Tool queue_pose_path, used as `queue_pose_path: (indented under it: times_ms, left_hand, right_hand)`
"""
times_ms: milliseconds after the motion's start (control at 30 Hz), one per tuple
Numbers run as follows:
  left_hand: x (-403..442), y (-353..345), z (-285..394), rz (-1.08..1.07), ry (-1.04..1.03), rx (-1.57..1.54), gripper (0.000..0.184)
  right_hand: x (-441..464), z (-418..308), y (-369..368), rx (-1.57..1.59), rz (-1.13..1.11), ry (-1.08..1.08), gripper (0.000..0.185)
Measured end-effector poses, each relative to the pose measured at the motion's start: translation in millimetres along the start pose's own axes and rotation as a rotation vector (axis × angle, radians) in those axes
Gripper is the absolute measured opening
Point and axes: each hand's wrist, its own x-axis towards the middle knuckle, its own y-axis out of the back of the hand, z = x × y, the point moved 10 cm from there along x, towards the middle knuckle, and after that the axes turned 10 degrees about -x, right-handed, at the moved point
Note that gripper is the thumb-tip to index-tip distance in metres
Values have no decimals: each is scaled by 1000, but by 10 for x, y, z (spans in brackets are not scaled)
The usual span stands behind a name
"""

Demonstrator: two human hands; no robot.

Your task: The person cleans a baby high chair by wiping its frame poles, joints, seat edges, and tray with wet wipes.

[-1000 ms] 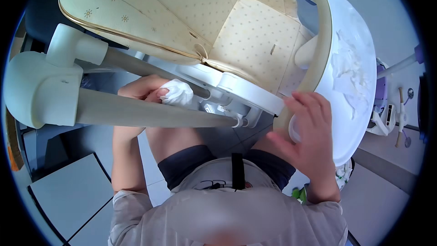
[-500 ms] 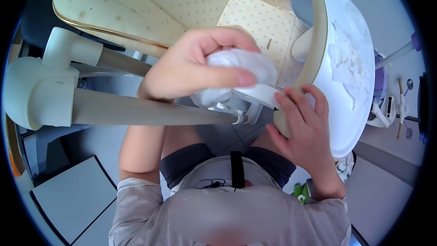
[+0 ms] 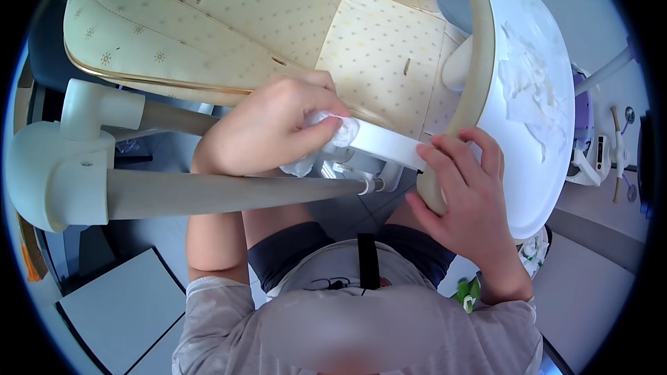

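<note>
A crumpled white wipe is pinched in my left hand, pressed against the white armrest bar of a high chair. Part of the wipe hangs below the fingers. My right hand curls around the beige rim of the chair's white tray, fingertips touching the right end of the bar. On the tray lies another spread, wrinkled white wipe. Behind my left hand is the cream padded seat with small printed dots and suns.
A thick grey tube of the chair frame runs under my left forearm from a white joint. A purple and white object stands beyond the tray. A white panel is at lower left, with green leaf-like things near my right elbow.
My left hand has moved left and slightly down along the bar with the wipe, baring more of the white bar. The right hand stays on the tray rim. The view has shifted slightly.
</note>
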Motion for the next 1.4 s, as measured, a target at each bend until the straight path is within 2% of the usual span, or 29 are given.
queue_pose_path:
  times_ms: [33,233,433,500,633,667,767,1067,1167,1400]
  left_hand:
    - [-9,-2,-64,5,59,-27,13]
    - [-55,-29,-125,-3,94,-64,16]
    - [-69,-82,67,-37,-162,164,16]
    - [-96,-152,164,-90,-266,375,20]
    - [-167,-347,343,-239,-462,748,36]
    - [-192,-401,333,-285,-492,833,49]
    - [-235,-499,348,-324,-565,963,52]
    - [-220,-494,339,-368,-515,971,53]
    - [-298,-558,64,-438,-395,1206,54]
    - [-314,-485,244,-249,-486,1131,56]
  right_hand:
    - [2,4,-3,-6,-5,-1,53]
    - [-14,15,-30,-4,-30,-1,53]
    - [-35,21,-50,-11,-26,14,53]
    - [-35,11,-44,-24,-30,20,52]
    - [-33,18,-50,-38,-35,16,51]
    - [-37,24,-57,-43,-28,14,52]
    - [-58,24,-78,-59,-20,18,52]
    - [-74,51,-67,-79,-26,27,53]
    - [-83,62,-78,-85,-20,24,52]
    - [-91,51,-90,-82,-17,8,52]
